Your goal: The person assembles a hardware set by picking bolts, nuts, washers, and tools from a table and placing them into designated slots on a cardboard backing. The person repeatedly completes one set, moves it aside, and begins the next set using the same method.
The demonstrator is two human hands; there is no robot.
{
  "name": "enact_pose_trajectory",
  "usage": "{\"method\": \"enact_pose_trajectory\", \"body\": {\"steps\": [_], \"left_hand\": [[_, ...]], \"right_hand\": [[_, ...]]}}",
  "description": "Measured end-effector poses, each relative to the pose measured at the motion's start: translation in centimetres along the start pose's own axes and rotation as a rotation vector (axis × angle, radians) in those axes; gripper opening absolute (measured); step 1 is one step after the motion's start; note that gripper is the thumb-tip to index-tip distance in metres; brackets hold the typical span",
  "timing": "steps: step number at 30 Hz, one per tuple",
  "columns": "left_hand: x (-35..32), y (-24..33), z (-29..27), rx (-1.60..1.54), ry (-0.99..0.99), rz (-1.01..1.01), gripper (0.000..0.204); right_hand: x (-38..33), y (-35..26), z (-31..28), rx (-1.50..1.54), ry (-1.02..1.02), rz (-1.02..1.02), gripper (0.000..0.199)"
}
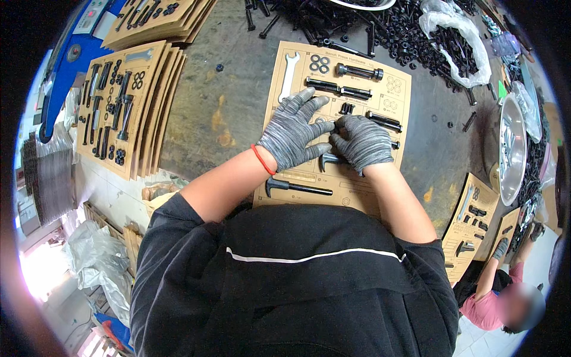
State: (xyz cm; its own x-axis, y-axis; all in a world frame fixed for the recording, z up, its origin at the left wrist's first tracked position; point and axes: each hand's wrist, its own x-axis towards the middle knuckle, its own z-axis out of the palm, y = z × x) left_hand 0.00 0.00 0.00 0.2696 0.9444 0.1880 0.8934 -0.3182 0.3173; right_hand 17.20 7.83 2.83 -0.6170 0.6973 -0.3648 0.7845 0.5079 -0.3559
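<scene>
A brown cardboard hardware card (363,191) lies on the bench before me. My left hand (295,131), in a grey knit glove, rests on its middle with fingers spread. Beside it my right hand (364,143), gloved alike, is closed with fingertips bent down to the card; whatever they hold is hidden. Above the hands sit a silver open-end wrench (289,76), black washers or nuts (320,63), a thick bolt (359,72) and long bolts (339,88). Short black screws (347,108) and more bolts (385,121) lie near my right hand. A black hammer-shaped part (297,188) lies lower left.
Stacked filled cards (128,107) stand at left. Loose black bolts and nuts (392,41) heap at the back, by a plastic bag (480,71). A metal bowl (513,149) of parts is at right. Another person (485,309) works at lower right beside a card (470,229).
</scene>
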Motion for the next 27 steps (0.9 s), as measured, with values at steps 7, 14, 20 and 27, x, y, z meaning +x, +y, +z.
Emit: {"method": "enact_pose_trajectory", "body": {"steps": [7, 14, 20, 27], "left_hand": [[0.4, 0.7, 0.6, -0.015, 0.034, -0.012, 0.044], [0.4, 0.7, 0.6, -0.035, 0.051, -0.023, 0.044], [-0.5, 0.2, 0.4, -0.037, 0.159, -0.065, 0.031], [0.1, 0.3, 0.3, -0.020, 0.134, -0.071, 0.030]], "right_hand": [[0.0, 1.3, 0.3, -0.093, 0.094, 0.065, 0.022], [-0.4, 1.3, 0.3, -0.075, 0.151, 0.047, 0.021], [-1.1, 2.0, -0.3, -0.026, 0.093, 0.155, 0.024], [-1.2, 2.2, -0.2, -0.047, 0.137, 0.142, 0.022]]}}
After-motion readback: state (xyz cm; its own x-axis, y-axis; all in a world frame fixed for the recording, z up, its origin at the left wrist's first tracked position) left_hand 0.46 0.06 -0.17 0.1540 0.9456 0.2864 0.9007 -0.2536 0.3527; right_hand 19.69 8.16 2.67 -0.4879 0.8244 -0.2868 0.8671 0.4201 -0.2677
